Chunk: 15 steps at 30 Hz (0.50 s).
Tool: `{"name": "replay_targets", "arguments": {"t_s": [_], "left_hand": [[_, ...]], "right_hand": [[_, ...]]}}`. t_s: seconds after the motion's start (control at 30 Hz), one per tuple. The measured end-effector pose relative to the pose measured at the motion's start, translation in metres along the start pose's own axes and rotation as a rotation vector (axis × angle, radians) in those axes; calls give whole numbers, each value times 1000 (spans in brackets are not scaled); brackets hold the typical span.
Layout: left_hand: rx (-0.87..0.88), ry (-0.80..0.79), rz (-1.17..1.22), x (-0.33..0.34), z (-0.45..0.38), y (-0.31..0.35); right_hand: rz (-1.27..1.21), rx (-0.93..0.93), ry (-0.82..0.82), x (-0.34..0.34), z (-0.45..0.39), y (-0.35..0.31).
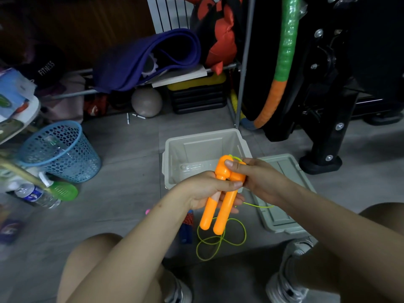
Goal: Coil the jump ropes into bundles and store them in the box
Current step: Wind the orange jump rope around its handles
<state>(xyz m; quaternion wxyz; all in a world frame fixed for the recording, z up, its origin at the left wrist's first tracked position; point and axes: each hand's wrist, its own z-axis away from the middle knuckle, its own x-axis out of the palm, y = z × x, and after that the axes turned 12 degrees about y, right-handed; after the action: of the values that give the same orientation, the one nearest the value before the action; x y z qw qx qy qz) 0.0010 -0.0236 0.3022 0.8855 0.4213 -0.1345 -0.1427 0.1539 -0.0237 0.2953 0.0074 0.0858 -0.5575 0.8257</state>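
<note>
Grey tiled floor, cluttered storage corner, viewed from above over bent knees.

Orange jump-rope handles: two, side by side, held upright-tilted above the near rim of the box, top ends up, lower ends pointing down toward the floor. Left hand: fingers curled round the middle of both handles, thumb across the front. Right hand: thumb pressed on the top of the handles, fingers wrapped behind; grip on the handle heads and cord.

Yellow-green cord: runs from the handle tops, passes under the right hand, hangs in loose loops on the floor below the handles.

Beige box: open, on the floor just beyond the hands. Beige lid: flat on the floor, to the right of the box, under the right forearm.

Blue-handled item: on the floor beside the loops, blurred.

Blue mesh wastebasket: left, well apart. Purple rolled mat: on a shelf behind.
</note>
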Motion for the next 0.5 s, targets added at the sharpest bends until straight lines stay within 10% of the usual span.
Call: {"name": "replay_targets", "arguments": {"t_s": [0.5], "left_hand": [[56,-61,146,3,8,-3]], "right_hand": [[92,-184,163,-2,-6,-15]]}}
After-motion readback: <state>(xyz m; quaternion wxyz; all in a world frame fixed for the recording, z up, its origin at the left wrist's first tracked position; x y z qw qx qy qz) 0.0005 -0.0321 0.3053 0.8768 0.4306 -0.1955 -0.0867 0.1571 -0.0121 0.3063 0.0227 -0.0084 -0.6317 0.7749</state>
